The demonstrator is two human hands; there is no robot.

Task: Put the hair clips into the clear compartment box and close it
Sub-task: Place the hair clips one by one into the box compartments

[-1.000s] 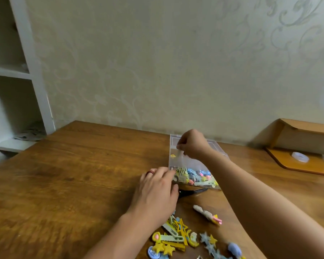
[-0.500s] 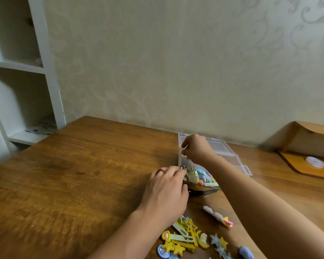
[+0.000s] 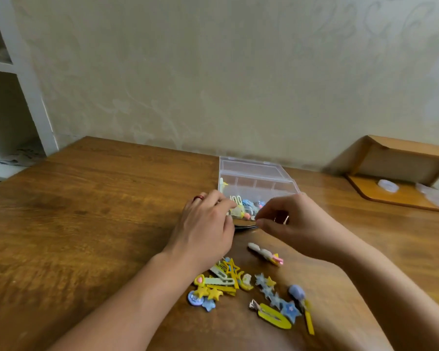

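Lying nearest on the wooden table (image 3: pixel 86 224), a loose heap of hair clips (image 3: pixel 223 282) spreads between the two forearms — yellow stars, a pale green snap clip, a round blue piece. Just to its right sit a row of blue star clips (image 3: pixel 276 297), a yellow oval clip (image 3: pixel 274 319) and a blue-topped clip with a yellow stem (image 3: pixel 300 300). A little farther in, a white clip with a pink and yellow tip (image 3: pixel 264 253) lies alone, apart from the heap.

Beyond that, the left hand (image 3: pixel 205 229) rests palm down on the table, a red ring on one finger, its fingers reaching to the near left corner of the clear compartment box (image 3: pixel 254 181); whether they curl round the edge I cannot tell. The right hand (image 3: pixel 292 221) hovers at the box's near right side with fingers curled and thumb meeting forefinger in a pinch — what it pinches, if anything, is too small to make out. A dark, thin object (image 3: pixel 245 226) shows between the two hands at the box's near edge.

The box stands open, its lid tilted back toward the wall. Its near compartments hold blue, pink and pale green clips; one yellow clip sits in the left compartment farther back.

Far right, a wooden corner stand (image 3: pixel 401 173) holds a clear tape roll (image 3: pixel 388 185). Far left stands a white shelf unit (image 3: pixel 23 97).
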